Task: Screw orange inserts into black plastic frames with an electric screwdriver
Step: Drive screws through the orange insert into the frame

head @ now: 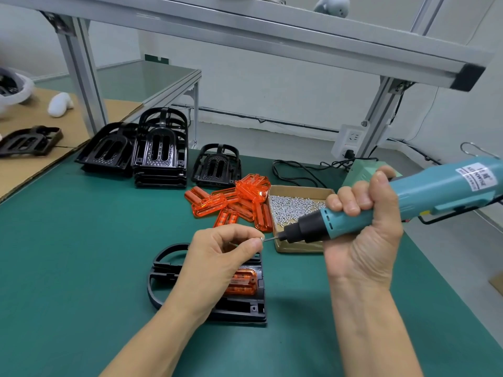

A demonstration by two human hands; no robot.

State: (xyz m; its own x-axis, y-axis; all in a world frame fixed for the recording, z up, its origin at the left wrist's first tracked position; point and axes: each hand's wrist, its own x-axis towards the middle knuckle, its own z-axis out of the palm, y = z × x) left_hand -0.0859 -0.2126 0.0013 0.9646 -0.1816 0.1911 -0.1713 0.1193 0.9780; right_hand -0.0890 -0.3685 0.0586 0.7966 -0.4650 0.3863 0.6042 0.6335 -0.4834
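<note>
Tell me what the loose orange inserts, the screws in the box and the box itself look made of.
Orange inserts: likely clear-tinted plastic, glossy; light shines through them. Screws: apparently metal, silvery and glinting. Box: probably cardboard, matte brown, with thin folded walls.

A green mat [81, 254] covers the near bench, and brown cardboard [32, 164] lies over its far left part. An aluminium frame [81, 66] rises at the far edge and carries a long overhead rail [272, 31] across the scene. Behind stands a plain pale wall [272, 85], with a white power socket [351, 140] on the right post and a second glass-topped table [152, 77] further back.
</note>
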